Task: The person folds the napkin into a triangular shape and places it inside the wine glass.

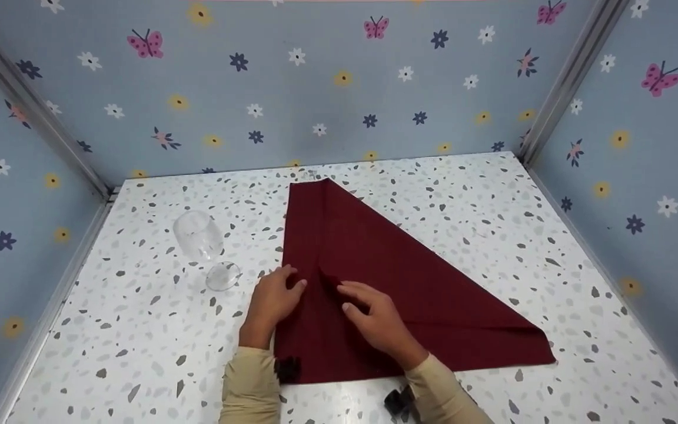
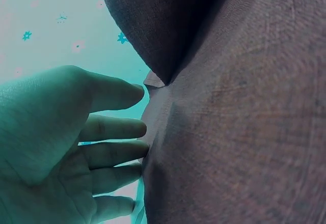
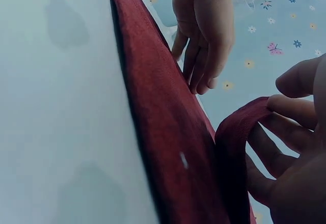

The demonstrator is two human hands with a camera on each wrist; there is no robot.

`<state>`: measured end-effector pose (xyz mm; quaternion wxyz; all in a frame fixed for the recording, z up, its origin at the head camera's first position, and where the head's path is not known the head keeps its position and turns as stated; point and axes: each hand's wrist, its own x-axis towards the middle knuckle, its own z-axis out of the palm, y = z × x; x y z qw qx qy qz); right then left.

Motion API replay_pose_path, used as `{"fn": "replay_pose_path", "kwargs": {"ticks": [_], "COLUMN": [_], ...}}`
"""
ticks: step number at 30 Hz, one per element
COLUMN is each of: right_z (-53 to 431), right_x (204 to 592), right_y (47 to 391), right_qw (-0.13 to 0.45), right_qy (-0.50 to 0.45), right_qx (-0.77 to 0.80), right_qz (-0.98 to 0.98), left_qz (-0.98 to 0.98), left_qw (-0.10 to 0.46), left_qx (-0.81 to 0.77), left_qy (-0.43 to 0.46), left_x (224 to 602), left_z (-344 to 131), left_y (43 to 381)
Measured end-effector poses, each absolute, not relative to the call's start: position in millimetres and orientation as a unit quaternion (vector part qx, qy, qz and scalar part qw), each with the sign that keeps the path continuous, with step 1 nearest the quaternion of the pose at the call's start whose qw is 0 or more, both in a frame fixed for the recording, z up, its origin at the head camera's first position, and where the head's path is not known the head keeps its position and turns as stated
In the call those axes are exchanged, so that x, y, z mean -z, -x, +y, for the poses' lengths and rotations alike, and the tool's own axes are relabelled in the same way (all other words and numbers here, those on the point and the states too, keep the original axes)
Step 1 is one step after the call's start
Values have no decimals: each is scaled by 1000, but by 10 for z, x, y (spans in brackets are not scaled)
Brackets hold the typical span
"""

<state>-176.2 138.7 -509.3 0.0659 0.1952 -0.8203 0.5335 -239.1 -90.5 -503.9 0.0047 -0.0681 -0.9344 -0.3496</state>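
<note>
A dark red cloth napkin (image 1: 374,253) lies folded on the table, its right side slanting down to a narrow corner. My left hand (image 1: 272,299) rests at the napkin's left edge; in the left wrist view the thumb stands apart from the extended fingers (image 2: 114,178), which touch the cloth. With its fingers behind a raised flap (image 3: 237,132), my right hand (image 1: 377,318) lifts the cloth near the middle. The right thumb (image 3: 298,79) stays apart from the flap. To the left, a clear wine glass (image 1: 198,235) stands upright.
The white speckled tabletop (image 1: 127,312) stretches around the napkin. Blue walls (image 1: 292,88) with flowers and butterflies close it in at the back and both sides. Dark wrist devices (image 1: 398,402) sit by the sleeves, close to the napkin's front edge.
</note>
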Motion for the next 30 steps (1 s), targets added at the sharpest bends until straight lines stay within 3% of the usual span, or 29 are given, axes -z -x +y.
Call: {"fn": "replay_pose_path", "kwargs": {"ticks": [9,17,30], "right_z": [1318,1313,1250], "right_x": [5077,5071,5063], "right_y": [1718,1694,1642], "right_qw": [52,16,-16], "right_qy": [-231,-261,-318], "right_qx": [-509,-486,-442], "right_qz": [-827,-834,-839], "left_qz": [-930,-919,-919], "left_qw": [-26,-88,-95], "left_qx": [355,372,370], "left_qy": [88,95,99], "left_x": [5020,4961,4963], "left_z": [-999,-1035,-1054], "left_y": [2370,2370,2349]}}
